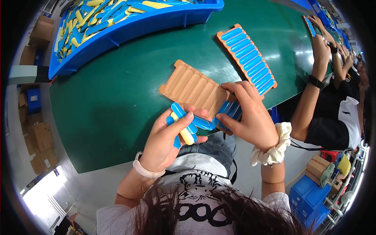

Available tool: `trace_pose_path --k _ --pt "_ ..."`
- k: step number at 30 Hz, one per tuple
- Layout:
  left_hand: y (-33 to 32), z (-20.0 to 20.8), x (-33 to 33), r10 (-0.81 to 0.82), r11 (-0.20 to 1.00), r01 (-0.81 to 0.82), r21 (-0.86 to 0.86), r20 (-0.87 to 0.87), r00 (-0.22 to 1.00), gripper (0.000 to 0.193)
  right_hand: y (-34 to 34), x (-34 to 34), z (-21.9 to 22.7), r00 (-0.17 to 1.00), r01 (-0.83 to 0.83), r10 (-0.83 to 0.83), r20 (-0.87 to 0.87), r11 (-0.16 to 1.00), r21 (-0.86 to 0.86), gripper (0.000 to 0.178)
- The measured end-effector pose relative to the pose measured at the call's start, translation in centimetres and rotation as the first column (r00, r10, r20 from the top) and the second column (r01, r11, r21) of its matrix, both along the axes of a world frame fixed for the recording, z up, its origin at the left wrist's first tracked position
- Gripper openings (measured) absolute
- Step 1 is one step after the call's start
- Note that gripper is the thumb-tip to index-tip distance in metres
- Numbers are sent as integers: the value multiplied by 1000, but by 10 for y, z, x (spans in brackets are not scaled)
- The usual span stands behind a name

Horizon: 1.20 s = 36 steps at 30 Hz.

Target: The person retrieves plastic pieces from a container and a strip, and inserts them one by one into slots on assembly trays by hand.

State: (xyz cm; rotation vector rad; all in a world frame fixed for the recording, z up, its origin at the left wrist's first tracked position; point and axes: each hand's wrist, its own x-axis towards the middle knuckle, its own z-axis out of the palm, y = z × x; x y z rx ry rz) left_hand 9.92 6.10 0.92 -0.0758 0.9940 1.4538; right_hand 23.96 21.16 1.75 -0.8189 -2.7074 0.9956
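My left hand (166,133) is closed around several long, round-ended pieces (186,131), blue on one side and yellow on the other. A brown slotted tray (192,88) lies tilted on the table in front of me, its left slots bare. Blue pieces (224,111) sit in the slots at its right end. Over that end, my right hand (250,113) curves with thumb and fingers around a blue piece; the palm hides part of the tray. Some pieces from my left hand reach over the tray's near edge.
A second brown tray (247,58) filled with blue pieces lies farther right on the green table (129,78). At the back left stands a large blue bin (117,39) heaped with blue and yellow pieces. Co-workers' arms (313,78) reach over the table at the right.
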Motion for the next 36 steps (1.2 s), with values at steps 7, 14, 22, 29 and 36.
trace_pose_path --k 7,14,22,29,36 --pt "-2 -2 -1 -42 999 42 -13 7 999 17 6 3 -2 999 47 -48 -22 996 -79 40" --pt "1 -2 5 94 994 -94 59 8 996 18 -14 1 31 983 16 -51 -177 981 -192 32" --pt "2 1 11 -75 997 75 -4 -99 992 31 -22 6 2 891 225 -345 -295 900 -374 9" --pt "-3 -6 15 -197 978 207 -15 -381 903 23 -31 0 11 884 164 -359 -300 838 -520 12" --pt "-4 -6 17 -303 931 362 -53 -663 684 20 -33 5 6 862 160 -442 -247 701 -695 23"
